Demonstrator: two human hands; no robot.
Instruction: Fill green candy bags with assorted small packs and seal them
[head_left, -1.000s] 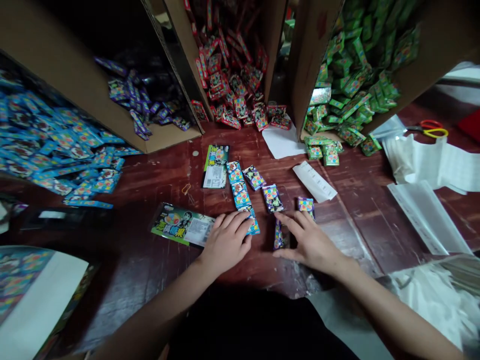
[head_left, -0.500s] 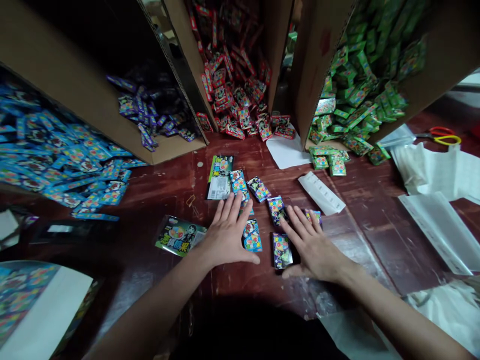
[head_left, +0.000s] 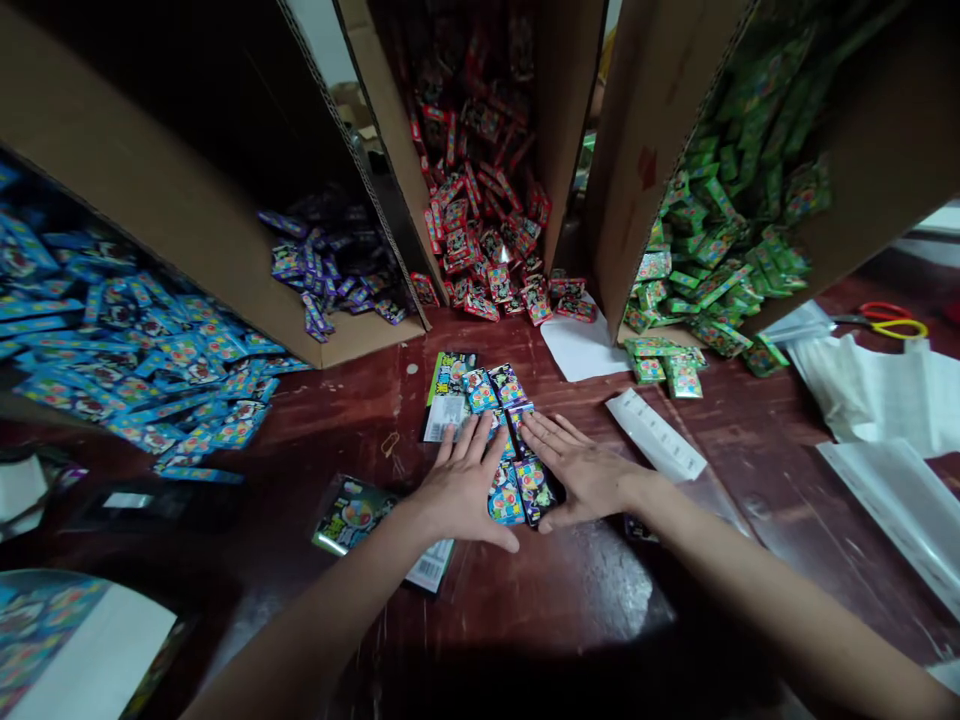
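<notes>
Small blue candy boxes (head_left: 506, 493) stand in a column beside a column of purple candy boxes (head_left: 535, 487) on the dark red table. My left hand (head_left: 466, 487) lies flat with fingers spread along the left side of the blue column. From the right, my right hand (head_left: 581, 468) rests its outstretched fingers against the purple ones, partly covering them. Both hands are open. A printed green and black pouch (head_left: 448, 400) lies just beyond my left fingers. Under my left forearm are another such pouch (head_left: 352, 515) and a barcode label (head_left: 430, 567).
Cardboard cartons (head_left: 645, 170) stand along the back, spilling purple boxes (head_left: 337, 270), red boxes (head_left: 495, 270) and green boxes (head_left: 712, 260). Blue boxes (head_left: 187, 350) heap at left. On the right lie scissors (head_left: 892, 320), a clear plastic sleeve (head_left: 892, 510) and a white strip (head_left: 656, 433).
My right hand has moved left, bringing the purple boxes up against the blue ones in two columns. My left hand stays beside the blue boxes. The camera view has shifted slightly.
</notes>
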